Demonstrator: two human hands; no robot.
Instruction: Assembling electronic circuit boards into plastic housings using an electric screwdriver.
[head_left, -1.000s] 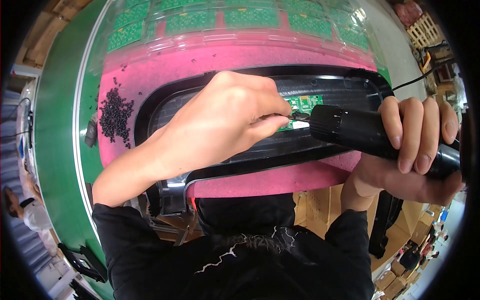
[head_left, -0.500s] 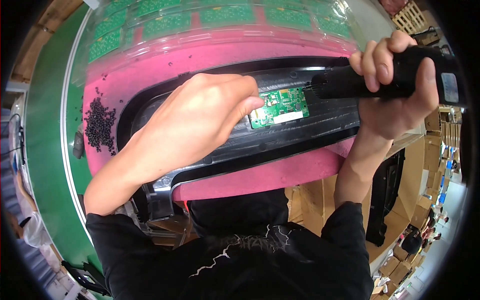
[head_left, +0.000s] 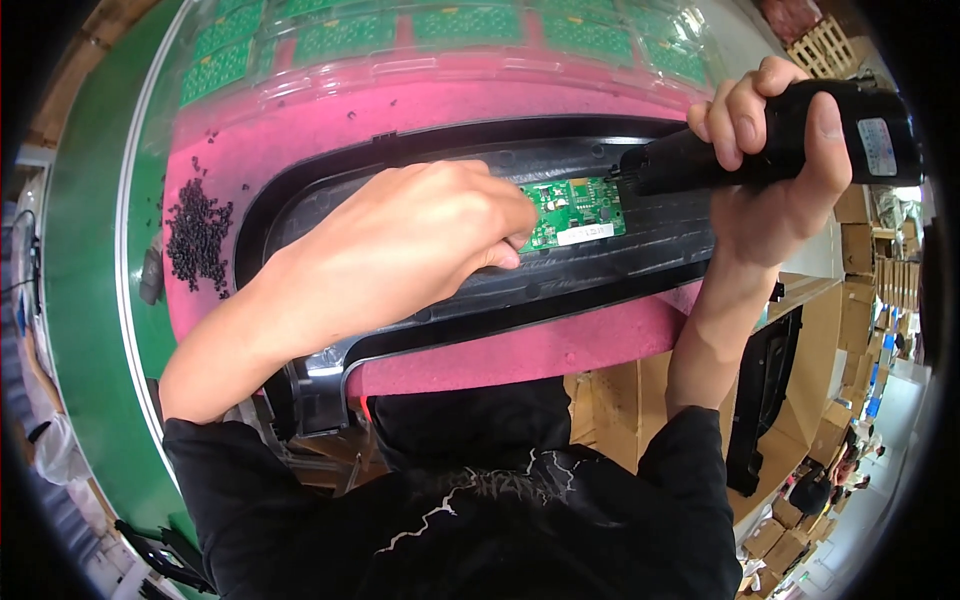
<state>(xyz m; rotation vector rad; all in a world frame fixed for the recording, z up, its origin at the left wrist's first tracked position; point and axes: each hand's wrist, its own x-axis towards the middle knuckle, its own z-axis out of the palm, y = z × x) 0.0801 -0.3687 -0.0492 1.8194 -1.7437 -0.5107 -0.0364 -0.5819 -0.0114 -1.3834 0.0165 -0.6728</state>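
I had just lifted the driver (head_left: 770, 140) up in my right hand (head_left: 770, 170), gripped tight, its tip beside the green board (head_left: 575, 210). My left hand (head_left: 420, 250) pressed its fingers on the board's near edge, inside the black frame (head_left: 480, 310). The board looked ready for another screw.

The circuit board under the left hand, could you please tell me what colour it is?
Green, with a small white label; the circuit board shows best in the head view.

The circuit board (head_left: 575, 210) is green with a white label. The power screwdriver (head_left: 770, 145) and long plastic frame (head_left: 500, 300) are black. The foam pad (head_left: 520, 350) is bright pink, the pile of screws (head_left: 198, 238) black, the worktop (head_left: 85, 300) green.
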